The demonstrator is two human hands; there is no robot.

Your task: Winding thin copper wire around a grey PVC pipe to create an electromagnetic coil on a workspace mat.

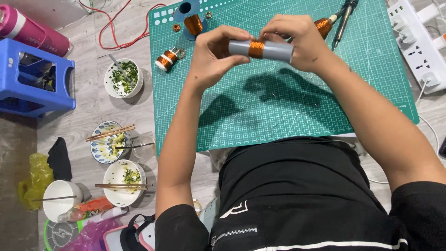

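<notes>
Both hands grip a grey tube w/ copper-wire winding above a green cutting mat: left hand clasps one end, right hand pinches at the coil. Wire spool & soldering iron lie beyond.

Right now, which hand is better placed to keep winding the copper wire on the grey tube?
Probably the right hand: its fingertips sit right at the copper winding on the grey tube. The left hand grips the tube's other end, so it seems better suited to steadying it.
</notes>
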